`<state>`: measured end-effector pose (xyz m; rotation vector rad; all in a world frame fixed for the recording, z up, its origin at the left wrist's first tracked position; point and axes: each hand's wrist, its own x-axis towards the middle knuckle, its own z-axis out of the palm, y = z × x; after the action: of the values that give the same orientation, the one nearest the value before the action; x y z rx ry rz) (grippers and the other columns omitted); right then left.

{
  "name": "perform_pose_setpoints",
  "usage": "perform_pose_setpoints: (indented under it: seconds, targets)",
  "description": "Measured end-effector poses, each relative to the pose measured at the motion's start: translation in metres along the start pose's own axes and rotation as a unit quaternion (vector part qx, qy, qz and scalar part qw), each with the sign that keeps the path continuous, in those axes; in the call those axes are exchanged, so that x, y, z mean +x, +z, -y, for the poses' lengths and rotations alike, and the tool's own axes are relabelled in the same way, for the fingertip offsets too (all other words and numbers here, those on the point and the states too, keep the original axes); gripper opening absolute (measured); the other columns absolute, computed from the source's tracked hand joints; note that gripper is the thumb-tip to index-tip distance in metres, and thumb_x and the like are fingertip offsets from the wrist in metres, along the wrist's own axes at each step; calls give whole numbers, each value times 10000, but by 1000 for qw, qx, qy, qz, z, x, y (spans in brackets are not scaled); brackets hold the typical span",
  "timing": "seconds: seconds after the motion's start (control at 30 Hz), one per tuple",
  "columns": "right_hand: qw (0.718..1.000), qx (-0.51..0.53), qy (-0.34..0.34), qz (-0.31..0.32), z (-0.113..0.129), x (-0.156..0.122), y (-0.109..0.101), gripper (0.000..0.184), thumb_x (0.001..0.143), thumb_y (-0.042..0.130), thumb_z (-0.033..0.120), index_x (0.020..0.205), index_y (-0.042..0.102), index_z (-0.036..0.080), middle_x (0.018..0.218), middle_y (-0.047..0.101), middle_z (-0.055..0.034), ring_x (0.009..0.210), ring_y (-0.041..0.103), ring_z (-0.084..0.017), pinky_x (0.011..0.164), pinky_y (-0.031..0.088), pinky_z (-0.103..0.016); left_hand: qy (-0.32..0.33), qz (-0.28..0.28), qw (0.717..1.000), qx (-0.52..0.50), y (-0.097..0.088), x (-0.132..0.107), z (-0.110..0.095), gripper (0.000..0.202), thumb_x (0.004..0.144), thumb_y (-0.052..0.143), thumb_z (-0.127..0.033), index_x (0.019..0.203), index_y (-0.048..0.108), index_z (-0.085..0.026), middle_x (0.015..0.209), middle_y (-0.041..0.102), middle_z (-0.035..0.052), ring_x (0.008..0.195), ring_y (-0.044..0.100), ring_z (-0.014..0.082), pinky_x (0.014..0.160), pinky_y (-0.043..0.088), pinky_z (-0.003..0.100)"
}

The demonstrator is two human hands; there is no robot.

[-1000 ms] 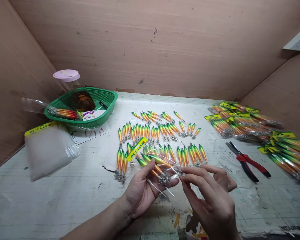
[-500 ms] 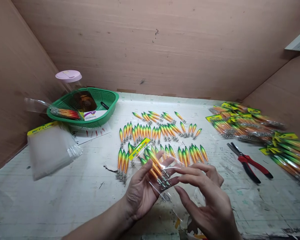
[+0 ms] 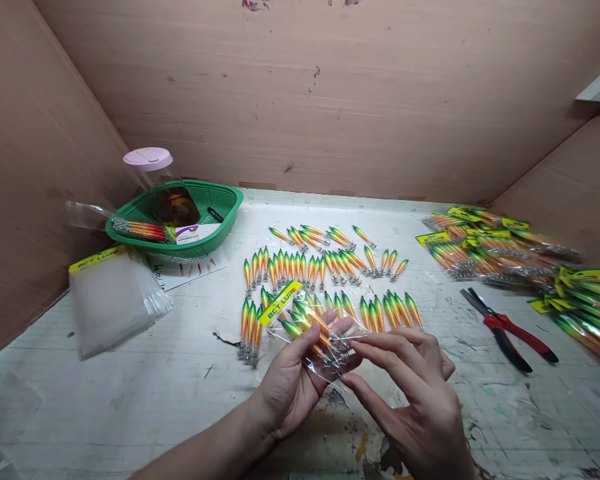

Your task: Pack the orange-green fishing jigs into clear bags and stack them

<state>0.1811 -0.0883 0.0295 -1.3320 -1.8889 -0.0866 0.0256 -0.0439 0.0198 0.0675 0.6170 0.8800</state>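
Observation:
My left hand (image 3: 295, 383) holds a clear plastic bag (image 3: 283, 303) with a yellow and green "BCT LURE" header, its thumb pressed across the front. Inside the bag lie several green and orange squid jigs (image 3: 313, 328), their hooks pointing toward my right hand. The fingers and thumb of my right hand (image 3: 405, 387) close on the hook end of the bag. Just beyond both hands, loose squid jigs (image 3: 300, 269) rest on the white table (image 3: 195, 400) in rough rows.
Bagged jigs (image 3: 490, 247) are heaped at the right, near red and black pliers (image 3: 510, 331). To the left lie a stack of clear bags (image 3: 115, 300) and a green basket (image 3: 233, 217) holding a lidded jar (image 3: 177, 203). Cardboard walls (image 3: 330, 100) enclose the table.
My right thumb and fingers have come in against the bag's hook end, and the plastic that stuck out there is now drawn in. The whole view has shifted slightly.

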Motion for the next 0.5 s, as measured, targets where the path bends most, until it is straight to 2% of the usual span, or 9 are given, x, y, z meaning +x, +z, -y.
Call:
perform_pose_setpoints:
  seconds: [0.13, 0.27, 0.5]
  targets:
    - [999, 14, 36, -10, 1, -2, 0, 163, 833, 713, 268, 976, 635, 263, 946, 727, -20, 947, 569, -257, 822, 383, -418, 6, 10, 1000, 14, -1, 1, 1, 282, 933, 546, -200, 1148, 653, -54, 1133, 717, 185, 992, 703, 272, 949, 535, 441]
    - [993, 87, 77, 9, 2, -4, 0, 131, 867, 662, 200, 967, 634, 278, 947, 727, -8, 959, 560, -236, 806, 420, -393, 7, -9, 1000, 26, -1, 0, 4, 337, 928, 547, -153, 1250, 602, -70, 1110, 729, 169, 1060, 682, 274, 994, 507, 456]
    - [995, 87, 37, 29, 2, -3, -3, 162, 853, 656, 146, 951, 638, 275, 846, 724, 8, 983, 569, -242, 829, 412, -399, -1, 14, 1000, 27, 0, -1, 6, 400, 938, 533, -171, 1329, 541, -84, 1112, 729, 167, 1092, 673, 281, 1033, 472, 443]
